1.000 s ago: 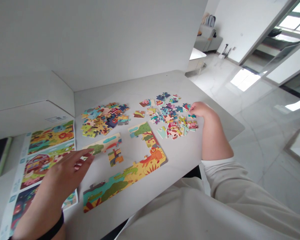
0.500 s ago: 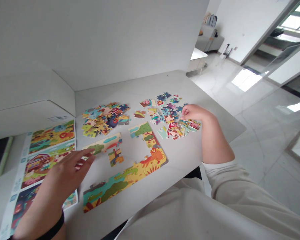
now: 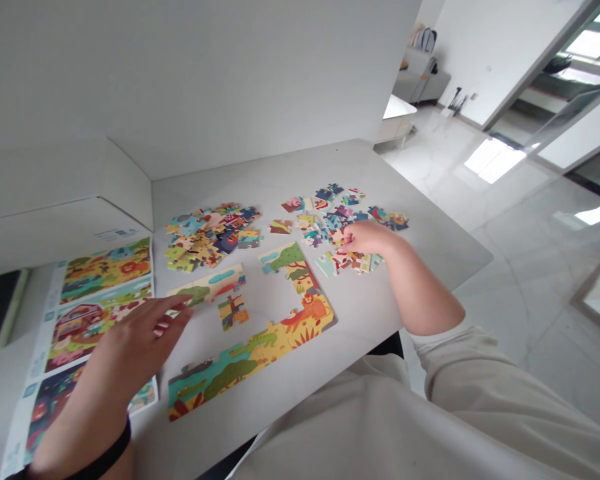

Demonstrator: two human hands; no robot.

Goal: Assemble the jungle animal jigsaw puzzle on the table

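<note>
My left hand (image 3: 137,343) is at the left end of a joined jigsaw strip (image 3: 220,283), thumb and fingers closed about its end, which they partly hide. Below the strip lies a joined jigsaw section (image 3: 233,312) with a tree and a spotted animal. A larger L-shaped part of the jigsaw (image 3: 260,350), with crocodile and lion, runs along the front and right. My right hand (image 3: 365,238) is over the right-hand pile of jigsaw pieces (image 3: 325,235), fingertips pinched down on a piece there, which they mostly cover.
Another heap of jigsaw pieces (image 3: 205,233) lies at the back left. A printed picture sheet (image 3: 105,283) is partly under my left arm. Beyond it stand a white box (image 3: 65,230) and a dark-screened device (image 3: 0,310). The table's right edge (image 3: 430,190) drops to a tiled floor.
My right hand has moved left and slightly nearer across the pile, uncovering pieces at its right side. My left hand stays at the strip's end.
</note>
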